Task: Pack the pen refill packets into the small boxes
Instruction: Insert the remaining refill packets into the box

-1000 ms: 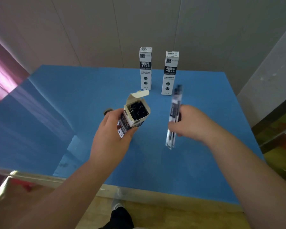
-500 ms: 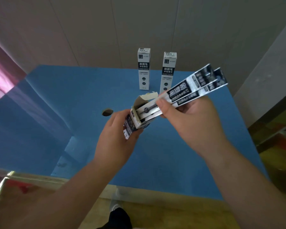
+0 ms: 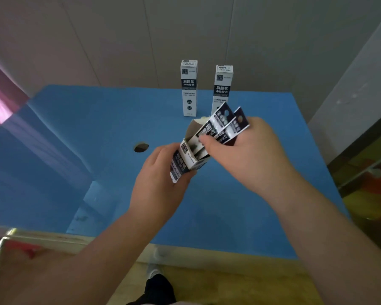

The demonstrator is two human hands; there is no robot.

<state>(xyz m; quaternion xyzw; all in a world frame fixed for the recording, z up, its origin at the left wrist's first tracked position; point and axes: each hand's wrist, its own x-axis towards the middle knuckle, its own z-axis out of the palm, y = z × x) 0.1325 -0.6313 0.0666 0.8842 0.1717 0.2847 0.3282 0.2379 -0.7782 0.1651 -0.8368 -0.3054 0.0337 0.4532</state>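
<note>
My left hand grips a small black-and-white box, tilted, with its top flap open, above the blue table. My right hand pinches two pen refill packets whose lower ends sit inside the box mouth; their printed tops stick out up and to the right. Two more small boxes stand upright and closed at the back of the table, one on the left and one on the right.
A round hole lies in the table surface left of the held box. A wall runs behind the table. The table's pale front edge is near my body, with a grey panel at the right.
The packets have slid much deeper into the held box, leaving only their tops out. My right hand has moved down and left toward the box mouth.
</note>
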